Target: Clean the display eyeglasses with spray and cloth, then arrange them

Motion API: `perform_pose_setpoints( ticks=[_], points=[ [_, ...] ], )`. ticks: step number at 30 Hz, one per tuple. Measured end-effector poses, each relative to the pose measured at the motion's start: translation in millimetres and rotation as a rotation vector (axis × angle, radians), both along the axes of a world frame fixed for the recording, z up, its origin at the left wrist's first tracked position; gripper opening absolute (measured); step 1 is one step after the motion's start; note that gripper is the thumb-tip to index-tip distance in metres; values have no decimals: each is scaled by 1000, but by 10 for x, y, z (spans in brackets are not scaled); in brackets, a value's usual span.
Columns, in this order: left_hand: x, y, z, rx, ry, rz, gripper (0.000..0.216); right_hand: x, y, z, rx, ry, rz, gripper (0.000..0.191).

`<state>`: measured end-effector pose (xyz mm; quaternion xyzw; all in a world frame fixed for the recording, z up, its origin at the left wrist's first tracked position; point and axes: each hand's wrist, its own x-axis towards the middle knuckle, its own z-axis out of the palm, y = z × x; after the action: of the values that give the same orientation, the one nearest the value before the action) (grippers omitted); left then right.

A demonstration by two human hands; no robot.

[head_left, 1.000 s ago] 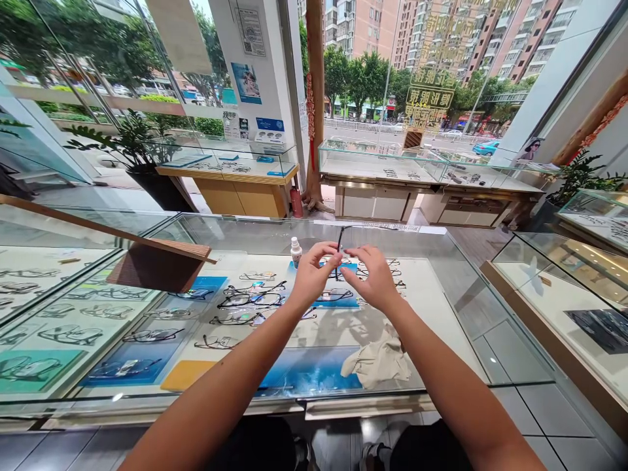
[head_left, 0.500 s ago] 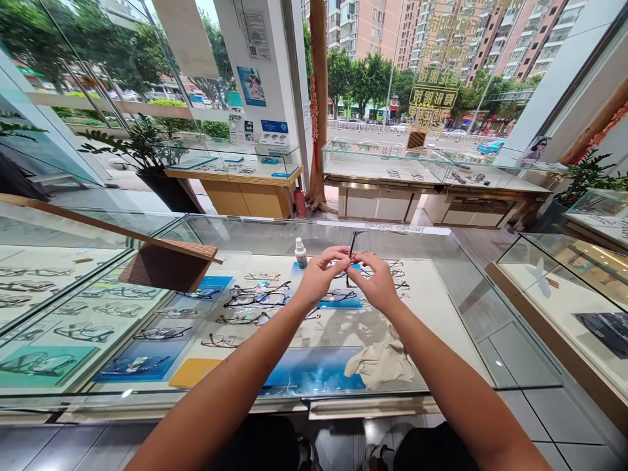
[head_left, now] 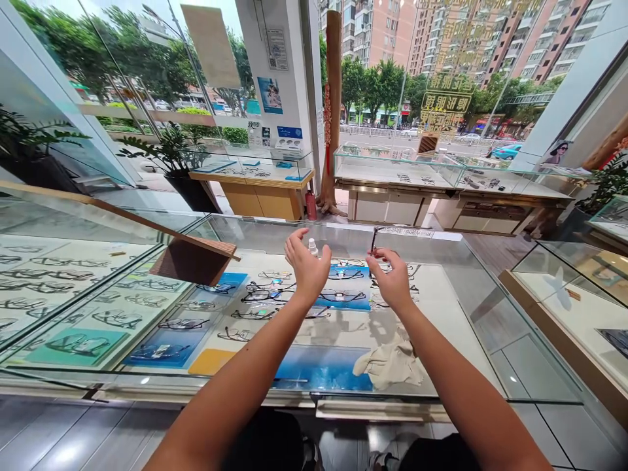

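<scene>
My left hand (head_left: 308, 265) is open, thumb and fingers apart, in front of a small white bottle (head_left: 313, 246) standing on the glass counter. The bottle's cap shows between thumb and fingers; its lower part is hidden, and I cannot tell whether the hand touches it. To the right, my right hand (head_left: 392, 278) pinches a dark pair of eyeglasses (head_left: 374, 241), held up edge-on above the glass. A crumpled beige cloth (head_left: 392, 363) lies on the counter, nearer to me and below the right hand.
Under the glass top of the showcase (head_left: 456, 327) lie several rows of eyeglasses. A brown slatted wooden stand (head_left: 193, 260) rests on the left. Another glass case (head_left: 564, 294) stands at the right. Further cases and a tree trunk post (head_left: 332, 111) are by the window.
My left hand has let go of the eyeglasses and moved left, opening by the bottle. My right hand keeps the eyeglasses, now slightly further right. The view has shifted a little.
</scene>
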<state>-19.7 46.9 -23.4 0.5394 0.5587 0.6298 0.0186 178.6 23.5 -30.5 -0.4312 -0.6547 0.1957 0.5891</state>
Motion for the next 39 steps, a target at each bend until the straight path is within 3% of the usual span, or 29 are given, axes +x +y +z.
perform_pose_setpoints(
  ticks=[4, 12, 16, 19, 25, 28, 32, 35, 39],
  points=[
    [-68, 144, -119, -212, 28, 25, 67, 17, 26, -9, 17, 9, -23, 23],
    [-166, 288, -220, -599, 176, 26, 57, 14, 36, 2, 9, 21, -19, 19],
    [-201, 323, -218, -685, 245, 16, 41, 13, 37, 4, 28, 12, -10, 17],
    [-209, 304, -169, -647, 207, -16, 32, 17, 42, 2, 38, 13, -10, 18],
    [-142, 171, 25, -233, -125, -406, 40, 34, 41, 34, 38, 44, -21, 22],
    [-72, 86, 130, -142, -306, -609, 45, 35, 21, 58, 32, 46, -21, 23],
    [-21, -14, 246, -235, -620, -951, 39, 16, -22, 86, 41, 25, -5, 25],
    [-33, -70, 304, -360, -770, -1188, 59, -6, -63, 109, 54, -3, 37, 25],
    [-63, -101, 326, -440, -845, -1339, 67, -25, -115, 138, 49, -36, 107, 28]
  ],
)
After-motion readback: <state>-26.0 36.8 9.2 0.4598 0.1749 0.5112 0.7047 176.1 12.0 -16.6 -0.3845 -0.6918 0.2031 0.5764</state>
